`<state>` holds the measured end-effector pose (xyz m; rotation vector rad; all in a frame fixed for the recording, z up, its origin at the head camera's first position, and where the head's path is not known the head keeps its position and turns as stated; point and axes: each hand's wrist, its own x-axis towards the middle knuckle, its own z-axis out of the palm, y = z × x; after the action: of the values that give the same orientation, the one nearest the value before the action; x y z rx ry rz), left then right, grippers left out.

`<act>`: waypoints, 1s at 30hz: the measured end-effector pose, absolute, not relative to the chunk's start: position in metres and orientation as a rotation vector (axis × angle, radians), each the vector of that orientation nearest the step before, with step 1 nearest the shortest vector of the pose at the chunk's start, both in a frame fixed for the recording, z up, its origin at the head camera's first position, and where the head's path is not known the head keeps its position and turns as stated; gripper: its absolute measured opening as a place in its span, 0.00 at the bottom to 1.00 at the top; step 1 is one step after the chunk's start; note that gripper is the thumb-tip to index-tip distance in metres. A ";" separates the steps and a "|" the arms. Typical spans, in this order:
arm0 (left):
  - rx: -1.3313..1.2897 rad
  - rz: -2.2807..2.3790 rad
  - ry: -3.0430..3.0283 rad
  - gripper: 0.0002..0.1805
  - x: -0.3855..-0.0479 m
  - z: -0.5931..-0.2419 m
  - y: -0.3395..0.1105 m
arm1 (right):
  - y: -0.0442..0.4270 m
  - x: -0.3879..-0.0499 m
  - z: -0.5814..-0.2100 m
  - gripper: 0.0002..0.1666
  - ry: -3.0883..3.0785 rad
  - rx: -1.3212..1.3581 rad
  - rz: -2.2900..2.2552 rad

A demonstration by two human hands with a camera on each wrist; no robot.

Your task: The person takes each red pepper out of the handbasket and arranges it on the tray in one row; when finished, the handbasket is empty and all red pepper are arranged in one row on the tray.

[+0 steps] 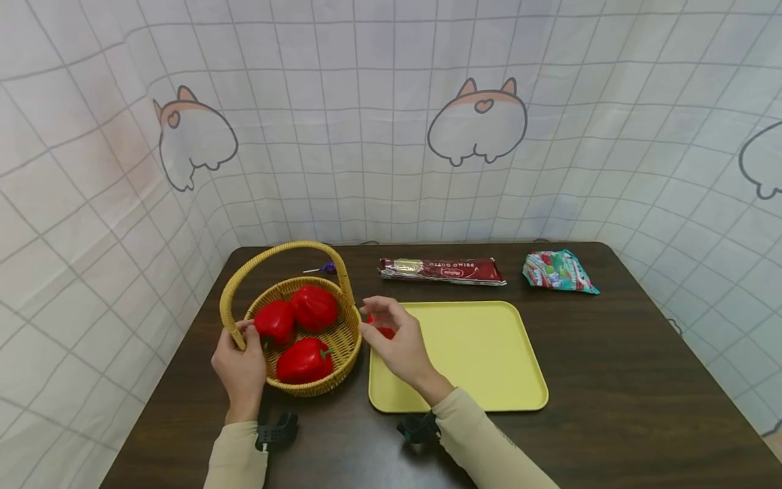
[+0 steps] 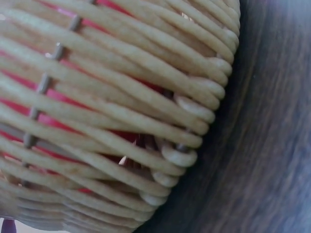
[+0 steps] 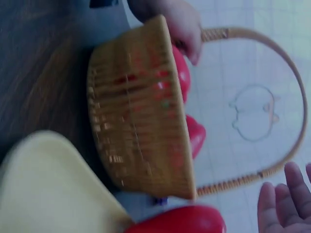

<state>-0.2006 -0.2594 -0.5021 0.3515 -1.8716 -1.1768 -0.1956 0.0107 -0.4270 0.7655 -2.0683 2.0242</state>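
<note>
A yellow wicker basket point(image 1: 349, 363) with a tall arched handle stands at the left of the table. Inside lie three red bell peppers, one at the front point(image 1: 305, 361) and two behind it. My left hand point(image 1: 239, 370) grips the basket's left rim at the foot of the handle. Over the left edge of a yellow tray point(image 1: 470, 356), my right hand point(image 1: 403, 346) hovers with its fingers loosely bent. Partly hidden behind that hand is another red bell pepper point(image 1: 385, 332). In the right wrist view, the fingers point(image 3: 299, 196) appear apart from this pepper point(image 3: 182, 221).
Behind the tray lies a dark red coffee package point(image 1: 442, 270). A teal snack bag point(image 1: 560, 272) is at the back right. A purple-wrapped lollipop point(image 1: 328, 267) lies behind the basket. A grid-patterned curtain point(image 1: 379, 136) surrounds the dark wooden table point(image 1: 635, 380).
</note>
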 end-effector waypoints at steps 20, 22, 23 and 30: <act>0.351 -1.170 -1.887 0.08 -0.203 -0.504 -0.260 | -0.042 -0.229 -0.458 0.40 -2.693 1.139 1.622; 0.356 -1.178 -1.884 0.08 -0.203 -0.504 -0.260 | -0.043 -0.233 -0.455 0.43 -2.778 1.185 1.543; 0.359 -1.180 -1.882 0.08 -0.203 -0.505 -0.260 | -0.043 -0.235 -0.453 0.44 -2.819 1.205 1.500; 0.369 -1.176 -1.879 0.07 -0.203 -0.505 -0.259 | -0.048 -0.241 -0.448 0.47 -2.985 1.262 1.282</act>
<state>-0.2031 -0.2591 -0.5053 0.3687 -1.8787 -1.1756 -0.2408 -0.0482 -0.4476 1.2623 -2.9847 1.2818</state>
